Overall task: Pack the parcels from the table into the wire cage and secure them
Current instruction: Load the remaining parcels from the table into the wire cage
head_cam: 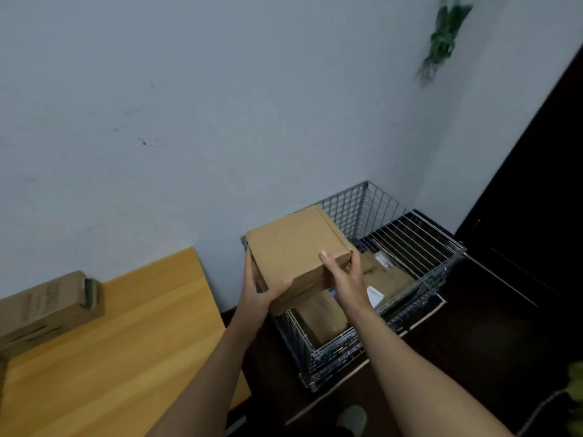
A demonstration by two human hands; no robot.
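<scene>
Above the wire cage [362,310], both hands grip a parcel [293,247].

The parcel [293,247] at centre is matt brown cardboard with smooth faces. At 4 o'clock, the wire cage [347,348] is thin silvery metal with a dull shine. The packages [388,275] inside it look like brown card with white paper labels. At 8 o'clock, the counter [110,357] is smooth, faintly glossy grained wood. The box [47,310] on it is matt printed cardboard.
</scene>
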